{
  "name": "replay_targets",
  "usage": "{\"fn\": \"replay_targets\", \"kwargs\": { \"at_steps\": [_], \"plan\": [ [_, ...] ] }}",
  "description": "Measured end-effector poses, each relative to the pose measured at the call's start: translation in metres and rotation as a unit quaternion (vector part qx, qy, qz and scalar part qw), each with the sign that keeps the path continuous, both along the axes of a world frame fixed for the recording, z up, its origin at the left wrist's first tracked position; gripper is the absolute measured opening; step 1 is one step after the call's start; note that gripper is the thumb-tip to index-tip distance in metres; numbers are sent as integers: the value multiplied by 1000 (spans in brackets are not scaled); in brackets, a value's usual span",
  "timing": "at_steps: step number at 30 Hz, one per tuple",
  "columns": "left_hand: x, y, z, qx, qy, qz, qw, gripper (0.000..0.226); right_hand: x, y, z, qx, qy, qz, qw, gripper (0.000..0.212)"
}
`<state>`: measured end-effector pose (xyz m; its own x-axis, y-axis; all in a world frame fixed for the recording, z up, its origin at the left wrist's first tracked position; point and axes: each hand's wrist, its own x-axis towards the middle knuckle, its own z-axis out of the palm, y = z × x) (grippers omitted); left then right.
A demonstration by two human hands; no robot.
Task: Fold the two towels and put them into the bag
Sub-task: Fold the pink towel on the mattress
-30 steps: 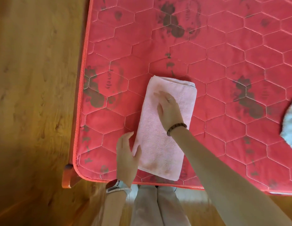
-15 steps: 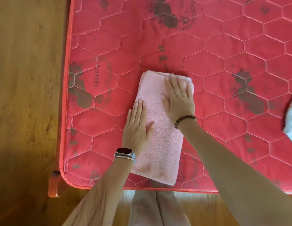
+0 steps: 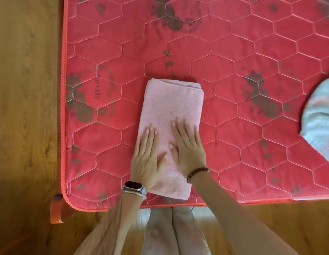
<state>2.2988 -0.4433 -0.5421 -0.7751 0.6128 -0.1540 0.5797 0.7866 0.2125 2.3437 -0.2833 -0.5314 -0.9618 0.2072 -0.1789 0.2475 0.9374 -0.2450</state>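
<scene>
A pink towel (image 3: 172,107) lies folded into a long narrow rectangle on the red quilted mattress (image 3: 233,52), near its front edge. My left hand (image 3: 146,159) lies flat on the towel's near left part, fingers straight. Beside it my right hand (image 3: 187,146) presses flat on the towel's near right part, fingers straight and spread a little. A second towel, pale blue and white (image 3: 320,118), lies crumpled at the right edge of the view, partly cut off. No bag is in view.
The mattress corner (image 3: 68,199) sits at the lower left on an orange bed frame leg (image 3: 56,212). Wooden floor (image 3: 25,107) runs along the left and in front. My legs in light trousers (image 3: 171,230) stand against the front edge.
Both hands have slid toward me along the pink towel, from its far half to its near half. The towel lies straighter on the mattress than before.
</scene>
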Motion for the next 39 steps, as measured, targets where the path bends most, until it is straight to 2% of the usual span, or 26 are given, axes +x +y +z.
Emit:
{"fn": "replay_targets", "kwargs": {
  "at_steps": [4,9,12,14,16,18,20,23,25,27,29,34,36,39],
  "plan": [
    [8,-33,1,-12,-10,-4,1000,73,23,13,3,-1,-10,-13,1000,58],
    [6,-61,8,30,-55,-41,997,63,44,19,9,-89,8,-1,996,56],
    [5,-68,21,102,-116,24,988,60,64,16,20,-169,30,-40,984,52],
    [8,-69,28,138,-151,95,974,56,77,13,24,-179,13,-73,981,52],
    [12,-70,33,145,-155,114,971,50,85,9,32,-185,-16,-102,977,49],
    [16,-75,36,134,-147,92,976,61,86,5,43,-163,-44,-88,982,52],
    [19,-79,38,126,-151,54,979,75,89,1,48,-188,-53,-88,977,56],
    [14,-85,39,128,-148,54,979,63,90,-3,50,-257,-54,-106,959,51],
    [13,-90,36,113,-110,-5,987,86,91,0,45,-202,-18,-50,978,45],
    [12,-98,32,86,-95,-64,990,98,94,1,32,-141,50,57,987,59],
    [11,-100,33,78,-84,-91,989,96,93,3,25,-138,55,88,985,62],
    [9,-102,34,65,-73,-118,988,86,89,8,27,-128,56,123,983,35],
    [8,-101,36,81,-82,-112,987,78,87,9,34,-149,62,103,982,34],
    [7,-97,35,128,-116,-95,980,69,79,8,46,-204,62,22,977,35]
  ]
}}
